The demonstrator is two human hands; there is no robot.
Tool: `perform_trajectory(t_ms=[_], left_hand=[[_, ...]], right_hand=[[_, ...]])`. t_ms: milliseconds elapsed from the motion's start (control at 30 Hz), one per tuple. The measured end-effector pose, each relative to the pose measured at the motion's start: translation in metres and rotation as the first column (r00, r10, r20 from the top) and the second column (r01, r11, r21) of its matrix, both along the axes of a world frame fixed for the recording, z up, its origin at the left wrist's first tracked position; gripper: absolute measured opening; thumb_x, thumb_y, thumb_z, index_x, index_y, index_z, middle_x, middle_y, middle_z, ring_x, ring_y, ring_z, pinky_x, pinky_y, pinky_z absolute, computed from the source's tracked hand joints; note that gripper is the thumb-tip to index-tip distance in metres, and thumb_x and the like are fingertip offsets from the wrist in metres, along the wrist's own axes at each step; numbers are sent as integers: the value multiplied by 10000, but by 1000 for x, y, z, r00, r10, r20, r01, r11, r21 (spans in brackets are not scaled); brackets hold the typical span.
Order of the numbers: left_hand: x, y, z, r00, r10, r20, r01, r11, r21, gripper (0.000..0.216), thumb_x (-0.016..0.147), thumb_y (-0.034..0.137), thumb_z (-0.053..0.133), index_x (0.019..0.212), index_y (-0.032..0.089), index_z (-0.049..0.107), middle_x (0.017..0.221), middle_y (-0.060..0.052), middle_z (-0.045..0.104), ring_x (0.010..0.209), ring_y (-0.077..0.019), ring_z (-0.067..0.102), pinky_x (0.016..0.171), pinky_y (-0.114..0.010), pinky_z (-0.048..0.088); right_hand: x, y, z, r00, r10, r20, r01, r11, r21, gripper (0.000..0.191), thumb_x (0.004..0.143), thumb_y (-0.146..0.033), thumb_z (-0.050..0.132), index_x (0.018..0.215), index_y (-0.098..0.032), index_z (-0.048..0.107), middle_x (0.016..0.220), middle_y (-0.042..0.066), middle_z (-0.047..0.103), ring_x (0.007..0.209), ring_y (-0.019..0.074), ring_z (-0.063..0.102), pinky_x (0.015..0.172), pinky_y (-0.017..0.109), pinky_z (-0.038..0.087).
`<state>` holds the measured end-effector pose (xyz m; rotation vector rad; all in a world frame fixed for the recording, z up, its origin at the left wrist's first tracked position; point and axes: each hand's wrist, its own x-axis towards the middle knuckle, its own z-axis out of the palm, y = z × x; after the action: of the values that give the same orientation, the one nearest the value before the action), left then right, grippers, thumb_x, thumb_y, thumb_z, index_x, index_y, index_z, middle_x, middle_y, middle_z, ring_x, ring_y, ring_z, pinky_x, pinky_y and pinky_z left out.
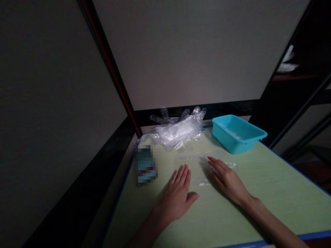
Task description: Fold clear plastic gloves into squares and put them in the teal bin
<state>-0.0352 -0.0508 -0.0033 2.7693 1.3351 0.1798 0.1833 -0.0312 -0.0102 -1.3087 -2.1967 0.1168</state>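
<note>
A thin clear plastic glove (204, 182) lies flat on the pale green table, hard to make out against the surface. My left hand (179, 196) rests palm down at its left side, fingers stretched out and thumb apart. Over its right part is my right hand (226, 179), fingers extended and slightly bent, holding nothing that I can see. Whether the right fingertips press on the plastic cannot be told. Behind both hands sits a loose heap of clear plastic gloves (178, 131), several glove fingers sticking up against the wall.
A turquoise plastic basin (236, 137) stands at the back right of the table (271, 199). At the left edge lies a blurred-out flat object (146, 165). Wall panels (181, 51) rise directly behind and to the left. Blue trim runs along the table's edges.
</note>
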Motion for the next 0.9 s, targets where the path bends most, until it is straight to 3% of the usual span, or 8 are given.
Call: perform_trajectory(t_ms=[133, 300, 533, 700, 800, 900], left_hand=[[-8, -10, -4, 998, 64, 9, -64, 998, 4, 629, 844, 440, 374, 1335, 107, 164, 1408, -117, 138, 1292, -212, 80, 1039, -405, 186], [-12, -21, -7, 996, 84, 23, -84, 996, 1, 648, 826, 397, 435, 1344, 128, 154, 1408, -109, 133, 1286, -227, 122, 1026, -411, 229], [-31, -32, -7, 1000, 9, -8, -9, 1000, -10, 721, 775, 413, 502, 1349, 136, 164, 1376, -137, 215, 1251, -305, 223, 969, -483, 287], [-44, -41, -7, 995, -103, 6, 102, 994, 31, 807, 724, 449, 570, 1350, 141, 164, 1301, -141, 378, 1188, -301, 357, 944, -429, 346], [-48, -46, -23, 981, -186, 54, 183, 982, 49, 756, 749, 454, 540, 1346, 151, 186, 1229, -116, 480, 1150, -266, 420, 935, -366, 380], [-43, -52, -50, 977, -180, 111, 181, 984, 5, 543, 823, 306, 460, 1323, 267, 252, 1187, -29, 532, 1083, -207, 499, 834, -278, 471]], right_hand=[[-6, -20, -3, 985, 39, 170, -29, 998, -61, 583, 842, -378, 401, 1347, -154, 212, 1377, 135, 260, 1247, 260, 250, 989, 481, 280], [2, -42, -13, 974, 4, 224, 17, 995, -94, 661, 836, -416, 404, 1371, -195, 85, 1388, 115, 220, 1245, 266, 237, 977, 477, 309], [8, -56, -13, 973, -41, 228, 65, 993, -100, 613, 836, -388, 421, 1362, -198, 169, 1317, 103, 374, 1193, 276, 349, 959, 506, 336], [6, -49, -4, 976, -24, 215, 53, 990, -133, 563, 836, -382, 430, 1339, -201, 250, 1288, 94, 424, 1185, 275, 366, 974, 522, 303], [8, -38, 3, 982, 14, 191, 18, 986, -166, 506, 845, -356, 426, 1316, -218, 302, 1285, 84, 431, 1184, 264, 371, 988, 514, 280], [10, -25, 8, 987, 78, 144, -48, 978, -203, 434, 863, -310, 400, 1287, -227, 356, 1266, 74, 458, 1176, 239, 388, 996, 489, 280]])
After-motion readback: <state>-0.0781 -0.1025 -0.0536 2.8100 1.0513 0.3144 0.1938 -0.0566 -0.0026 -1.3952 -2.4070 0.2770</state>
